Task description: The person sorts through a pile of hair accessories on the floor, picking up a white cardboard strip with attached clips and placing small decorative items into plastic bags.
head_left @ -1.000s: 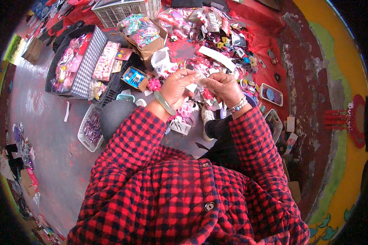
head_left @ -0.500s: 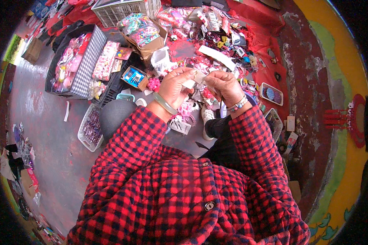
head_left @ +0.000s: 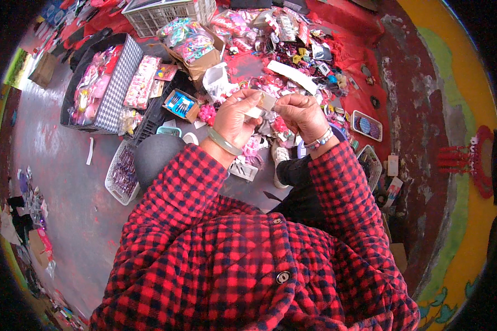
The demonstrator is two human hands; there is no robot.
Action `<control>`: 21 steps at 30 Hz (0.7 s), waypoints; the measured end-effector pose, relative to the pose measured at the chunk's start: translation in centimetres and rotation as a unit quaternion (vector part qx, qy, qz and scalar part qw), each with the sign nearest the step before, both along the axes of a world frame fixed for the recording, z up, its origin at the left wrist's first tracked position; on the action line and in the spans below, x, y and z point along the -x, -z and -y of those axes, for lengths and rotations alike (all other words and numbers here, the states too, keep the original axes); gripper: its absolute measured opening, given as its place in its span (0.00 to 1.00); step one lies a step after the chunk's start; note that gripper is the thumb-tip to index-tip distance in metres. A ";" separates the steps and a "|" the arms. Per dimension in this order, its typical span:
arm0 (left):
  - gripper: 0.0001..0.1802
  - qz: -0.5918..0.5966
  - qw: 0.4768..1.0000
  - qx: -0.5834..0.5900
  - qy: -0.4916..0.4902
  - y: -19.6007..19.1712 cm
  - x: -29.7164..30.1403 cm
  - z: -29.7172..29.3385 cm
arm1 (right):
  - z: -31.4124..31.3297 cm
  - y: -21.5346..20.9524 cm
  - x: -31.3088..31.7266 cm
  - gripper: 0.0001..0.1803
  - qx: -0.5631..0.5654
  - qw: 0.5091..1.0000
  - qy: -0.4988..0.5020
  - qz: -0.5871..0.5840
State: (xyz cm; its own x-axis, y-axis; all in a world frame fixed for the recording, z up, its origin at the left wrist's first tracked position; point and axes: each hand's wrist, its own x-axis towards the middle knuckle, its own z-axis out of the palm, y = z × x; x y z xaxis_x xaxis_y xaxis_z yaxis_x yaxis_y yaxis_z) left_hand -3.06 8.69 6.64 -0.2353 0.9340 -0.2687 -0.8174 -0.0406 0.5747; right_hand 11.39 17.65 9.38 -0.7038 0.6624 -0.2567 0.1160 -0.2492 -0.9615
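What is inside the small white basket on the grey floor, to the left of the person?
The white basket holds a heap of small dark, purplish pieces; their kind is too small to tell. The basket's bottom is covered by them. Neither hand touches it.

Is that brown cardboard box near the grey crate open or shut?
Open: the cardboard box has its flaps spread, and colourful small packets pile above its rim.

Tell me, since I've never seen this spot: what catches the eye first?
Both hands, left and right, pinch a small white card at centre. Below them a red-and-black checked jacket fills the frame. Beyond lies a heap of bright trinkets on red cloth.
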 end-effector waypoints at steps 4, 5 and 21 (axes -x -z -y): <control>0.06 0.035 0.999 -0.025 -0.007 0.2 -0.3 -0.1 | -0.3 1.1 -0.2 0.05 0.140 0.982 -0.016 -0.123; 0.06 0.041 0.999 -0.033 -0.006 0.3 -0.2 -0.1 | -0.3 1.1 -0.2 0.05 0.149 0.980 -0.021 -0.133; 0.09 -0.046 0.996 -0.018 0.077 0.5 -0.8 -0.3 | 1.6 -0.3 0.1 0.08 -0.739 0.664 0.020 0.114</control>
State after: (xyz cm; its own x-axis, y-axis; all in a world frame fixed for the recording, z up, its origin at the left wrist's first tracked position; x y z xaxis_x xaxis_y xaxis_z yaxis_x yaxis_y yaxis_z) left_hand -2.25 9.02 6.14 -0.1110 0.9693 -0.2192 -0.7591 0.0596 0.6482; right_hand 11.32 16.07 9.71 -0.7322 0.3265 0.5977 0.3228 0.9391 -0.1176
